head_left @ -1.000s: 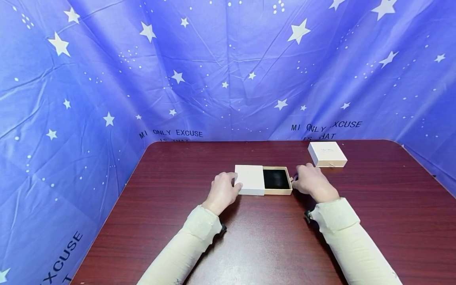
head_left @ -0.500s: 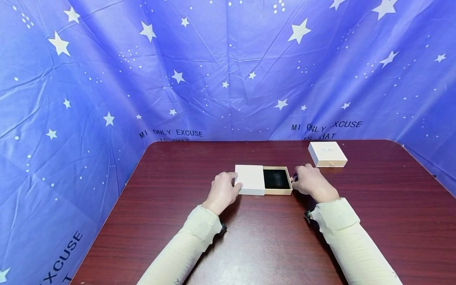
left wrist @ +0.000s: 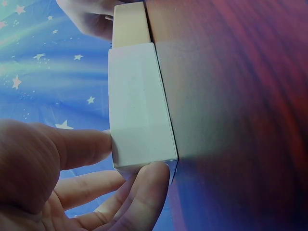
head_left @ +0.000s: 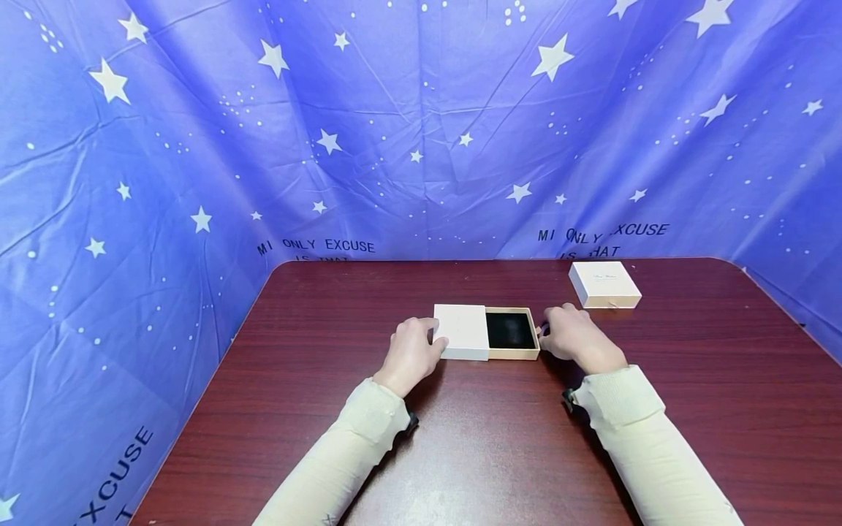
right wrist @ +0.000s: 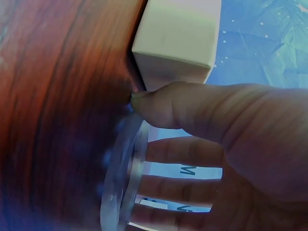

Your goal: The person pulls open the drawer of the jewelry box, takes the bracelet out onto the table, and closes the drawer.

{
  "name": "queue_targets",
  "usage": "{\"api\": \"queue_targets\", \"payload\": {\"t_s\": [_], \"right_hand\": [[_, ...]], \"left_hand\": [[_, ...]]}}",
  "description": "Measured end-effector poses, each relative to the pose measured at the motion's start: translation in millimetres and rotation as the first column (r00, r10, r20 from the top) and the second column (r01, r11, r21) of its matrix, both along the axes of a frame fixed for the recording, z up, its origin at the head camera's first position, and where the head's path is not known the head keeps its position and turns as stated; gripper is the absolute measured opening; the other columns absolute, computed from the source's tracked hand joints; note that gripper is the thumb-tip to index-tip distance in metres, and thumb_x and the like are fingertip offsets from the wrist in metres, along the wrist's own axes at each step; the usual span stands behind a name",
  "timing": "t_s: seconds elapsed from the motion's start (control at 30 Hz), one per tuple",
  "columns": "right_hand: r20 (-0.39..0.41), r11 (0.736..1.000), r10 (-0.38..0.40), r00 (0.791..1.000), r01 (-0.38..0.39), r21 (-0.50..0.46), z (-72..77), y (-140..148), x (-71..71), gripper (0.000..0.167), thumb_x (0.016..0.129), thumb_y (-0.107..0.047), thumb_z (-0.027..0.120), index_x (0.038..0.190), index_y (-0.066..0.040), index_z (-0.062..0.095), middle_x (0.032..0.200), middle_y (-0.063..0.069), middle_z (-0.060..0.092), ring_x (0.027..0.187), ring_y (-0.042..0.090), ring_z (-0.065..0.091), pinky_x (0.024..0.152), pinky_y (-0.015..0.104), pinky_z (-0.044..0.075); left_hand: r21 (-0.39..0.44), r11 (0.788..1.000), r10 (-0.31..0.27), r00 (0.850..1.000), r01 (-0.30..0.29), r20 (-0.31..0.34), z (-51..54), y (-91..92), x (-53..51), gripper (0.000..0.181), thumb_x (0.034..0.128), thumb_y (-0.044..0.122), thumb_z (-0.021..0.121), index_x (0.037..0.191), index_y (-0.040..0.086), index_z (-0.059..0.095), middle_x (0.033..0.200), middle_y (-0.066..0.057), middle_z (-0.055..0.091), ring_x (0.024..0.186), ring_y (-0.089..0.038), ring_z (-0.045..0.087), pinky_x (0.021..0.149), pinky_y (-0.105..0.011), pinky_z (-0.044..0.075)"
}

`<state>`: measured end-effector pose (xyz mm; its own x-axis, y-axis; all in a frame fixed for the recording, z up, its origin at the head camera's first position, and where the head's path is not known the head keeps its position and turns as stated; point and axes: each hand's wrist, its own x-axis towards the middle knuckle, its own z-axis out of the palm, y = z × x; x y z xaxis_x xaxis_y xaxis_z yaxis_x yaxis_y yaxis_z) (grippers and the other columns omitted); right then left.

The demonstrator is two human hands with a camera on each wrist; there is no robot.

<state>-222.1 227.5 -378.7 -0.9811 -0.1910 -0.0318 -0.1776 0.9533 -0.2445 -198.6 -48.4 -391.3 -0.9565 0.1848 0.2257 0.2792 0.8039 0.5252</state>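
A white drawer box (head_left: 460, 332) lies on the table, its tan inner tray (head_left: 513, 355) slid partly out to the right, showing a black lining (head_left: 510, 331). My left hand (head_left: 411, 352) grips the left end of the white sleeve, seen closer in the left wrist view with fingers (left wrist: 149, 192) at that end. At the tray's right end is my right hand (head_left: 577, 336), its thumb beside the tray's end wall. A clear, ring-shaped bangle (right wrist: 118, 178) is held between that thumb and the fingers. Whether the fingers also pinch the tray's pull tab is hidden.
A second white box (head_left: 605, 283), closed and with lettering on its lid, sits farther back to the right. The dark red wooden table (head_left: 473, 453) ends in front of a blue curtain (head_left: 421, 146) printed with stars.
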Motion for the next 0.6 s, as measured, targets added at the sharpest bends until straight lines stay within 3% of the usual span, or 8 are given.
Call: {"api": "queue_targets", "payload": {"t_s": [0.37, 0.6], "right_hand": [[0.031, 0.999, -0.032, 0.999, 0.032, -0.003, 5.2, -0.3, 2.5, 0.021, 0.076, -0.015, 0.063, 0.090, 0.000, 0.062, 0.091, 0.023, 0.054, 0.089, 0.046, 0.052, 0.077, 0.055, 0.041], [0.021, 1.000, -0.012, 1.000, 0.012, -0.014, 11.3, 1.9, 3.9, 0.013, 0.076, -0.017, 0.063, 0.081, -0.006, 0.059, 0.083, 0.015, 0.053, 0.079, 0.030, 0.051, 0.066, 0.047, 0.043]], "left_hand": [[-0.001, 1.000, -0.003, 1.000, 0.003, 0.000, -0.1, -0.1, -0.6, 0.030, 0.0856, 0.019, 0.068, 0.112, 0.006, 0.069, 0.100, -0.012, 0.068, 0.093, -0.032, 0.065, 0.078, -0.045, 0.051], [0.010, 1.000, -0.004, 1.000, 0.003, 0.010, 0.3, -0.2, -0.6, 0.032, 0.0860, 0.019, 0.067, 0.115, 0.006, 0.068, 0.105, -0.012, 0.068, 0.098, -0.033, 0.064, 0.082, -0.046, 0.050]]}}
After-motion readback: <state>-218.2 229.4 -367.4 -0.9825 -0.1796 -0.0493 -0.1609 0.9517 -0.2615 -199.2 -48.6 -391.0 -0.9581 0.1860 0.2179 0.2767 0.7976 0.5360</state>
